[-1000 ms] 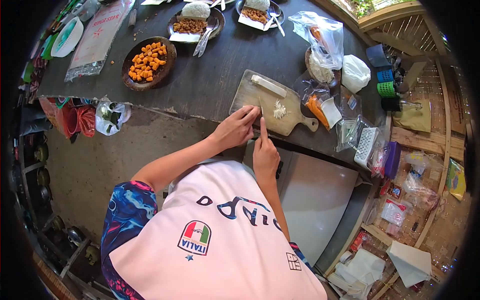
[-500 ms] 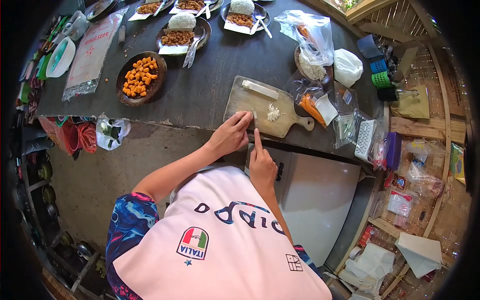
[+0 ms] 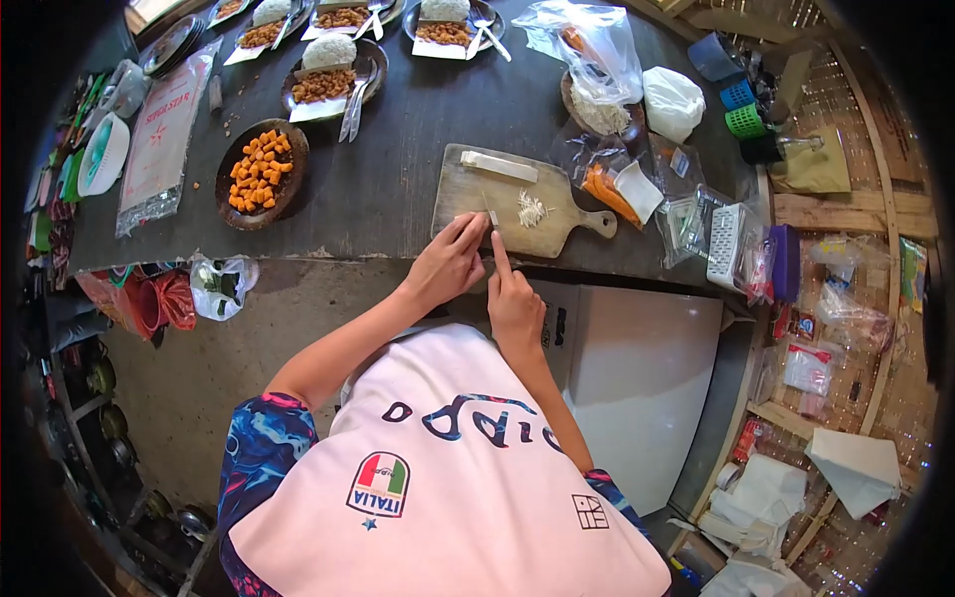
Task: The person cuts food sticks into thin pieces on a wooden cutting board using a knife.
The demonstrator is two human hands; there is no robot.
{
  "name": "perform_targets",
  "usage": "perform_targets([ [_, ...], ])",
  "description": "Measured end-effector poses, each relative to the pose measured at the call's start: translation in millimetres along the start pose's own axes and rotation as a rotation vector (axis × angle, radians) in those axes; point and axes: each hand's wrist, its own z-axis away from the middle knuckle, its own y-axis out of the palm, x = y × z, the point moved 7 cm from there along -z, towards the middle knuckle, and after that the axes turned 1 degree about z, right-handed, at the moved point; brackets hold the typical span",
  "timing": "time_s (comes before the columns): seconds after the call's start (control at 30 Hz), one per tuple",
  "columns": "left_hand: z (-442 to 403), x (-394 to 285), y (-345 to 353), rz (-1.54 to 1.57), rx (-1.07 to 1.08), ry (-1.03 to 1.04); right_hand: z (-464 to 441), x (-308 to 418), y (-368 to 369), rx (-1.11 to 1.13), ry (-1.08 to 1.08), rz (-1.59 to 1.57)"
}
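Observation:
A wooden cutting board (image 3: 507, 187) lies near the table's front edge. My left hand (image 3: 447, 261) rests on its lower left part, fingers bent and pressed together; whatever is beneath them is hidden. In my right hand (image 3: 516, 303) is a small knife (image 3: 492, 215), its index finger stretched along the top and its blade beside my left fingertips. A pale rectangular block (image 3: 499, 166) lies along the board's far side. Thin pale strips (image 3: 532, 209) form a small pile right of the knife.
A brown bowl of orange cubes (image 3: 261, 173) stands to the left. Behind are plates with rice and brown food (image 3: 323, 86). To the right are a bowl of white grains (image 3: 601, 111), plastic bags (image 3: 673, 102) and a white basket (image 3: 728, 244).
The view has turned, so the table's things appear shifted left. Both hands keep their place at the board's lower left, and the knife has shifted slightly at the fingertips.

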Motion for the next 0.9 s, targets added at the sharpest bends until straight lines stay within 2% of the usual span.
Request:
perform_targets([
  [0.13,-2.0,2.5,-1.3,0.014,-0.002,0.001,8.7,0.6,-4.6,0.095,0.052,0.008],
  [0.37,-0.4,3.0,-1.0,-0.003,-0.01,0.011,-5.4,0.9,-3.1,0.027,0.01,-0.005],
  [0.47,-2.3,4.3,-3.1,0.0,-0.028,0.013,7.3,5.2,-11.6,0.153,0.087,0.016],
  [0.6,-2.0,3.0,-4.6,0.004,-0.014,0.008,-0.6,3.2,2.3,0.009,-0.01,-0.021],
  [0.83,-1.8,5.3,-4.4,0.01,-0.043,0.016,7.7,5.2,-6.4,0.106,0.06,-0.024],
  [0.9,-0.4,3.8,-3.8,-0.003,-0.024,0.024,-3.0,4.4,2.3,0.03,0.002,-0.023],
])
